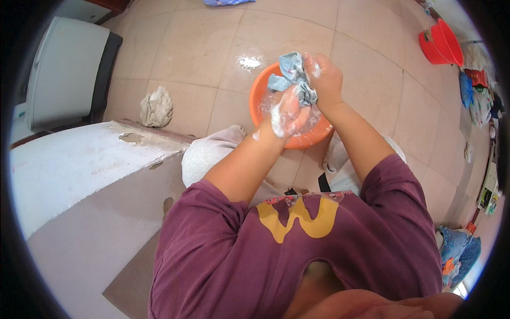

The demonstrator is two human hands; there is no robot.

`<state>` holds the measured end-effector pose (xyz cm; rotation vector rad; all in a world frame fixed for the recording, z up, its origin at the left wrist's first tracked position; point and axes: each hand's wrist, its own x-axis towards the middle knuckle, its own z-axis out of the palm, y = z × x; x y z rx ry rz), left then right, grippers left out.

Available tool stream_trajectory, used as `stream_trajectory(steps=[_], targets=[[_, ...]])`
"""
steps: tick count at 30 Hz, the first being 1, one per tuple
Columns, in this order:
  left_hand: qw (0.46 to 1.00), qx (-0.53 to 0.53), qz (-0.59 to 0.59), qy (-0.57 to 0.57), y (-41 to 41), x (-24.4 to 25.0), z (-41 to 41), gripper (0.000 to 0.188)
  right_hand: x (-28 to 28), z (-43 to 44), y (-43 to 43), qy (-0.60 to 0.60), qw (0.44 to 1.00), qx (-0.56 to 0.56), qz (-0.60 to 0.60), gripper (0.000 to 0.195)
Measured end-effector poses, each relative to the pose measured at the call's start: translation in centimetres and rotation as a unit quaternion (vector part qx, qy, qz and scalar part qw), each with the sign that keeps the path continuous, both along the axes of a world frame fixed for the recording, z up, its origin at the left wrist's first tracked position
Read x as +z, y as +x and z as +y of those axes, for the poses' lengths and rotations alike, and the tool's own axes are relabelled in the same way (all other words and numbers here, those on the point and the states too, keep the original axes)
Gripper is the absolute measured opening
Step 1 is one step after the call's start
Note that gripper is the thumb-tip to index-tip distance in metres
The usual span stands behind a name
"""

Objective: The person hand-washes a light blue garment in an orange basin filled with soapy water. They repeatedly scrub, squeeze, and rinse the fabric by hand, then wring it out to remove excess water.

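Observation:
Both my hands hold a wet light-blue cloth [291,65] above an orange plastic basin [255,93] on the tiled floor. My left hand [289,113], at the end of the arm on the picture's left, is covered in white suds and grips the cloth's lower part. Just above and to its right, my right hand [324,77] is closed on the upper part, with a little foam on its back. Soapy water shows in the basin beneath the cloth.
A crumpled off-white cloth [156,107] lies on the floor at the left, near a chipped white wall ledge [91,159]. Beyond stands a grey-white appliance or cabinet [67,73]. A red bucket [440,44] is at the upper right, with plastic bags [480,105] below it.

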<state>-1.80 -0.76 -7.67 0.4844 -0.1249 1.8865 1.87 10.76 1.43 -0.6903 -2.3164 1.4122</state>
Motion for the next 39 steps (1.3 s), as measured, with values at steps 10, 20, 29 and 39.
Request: stream_trajectory(steps=[10,20,29,39], targets=[[0.910,0.167,-0.129,-0.356,2.4,7.9,1.4,0.035,-0.4,-0.8,0.5,-0.082,0.996,-0.002,-0.018,0.034],[0.933,0.202,-0.099,-0.281,2.9,5.9,1.2,0.026,-3.9,2.7,-1.2,0.189,0.978,-0.066,0.060,0.036],[0.882,0.290,-0.157,-0.337,-0.4,8.0,0.6,0.024,-0.1,5.2,-1.4,-0.441,0.896,0.055,-0.028,0.027],[0.803,0.355,0.032,-0.477,-1.8,6.5,-0.8,0.010,1.9,4.6,-0.8,-0.391,0.884,0.243,-0.083,0.011]])
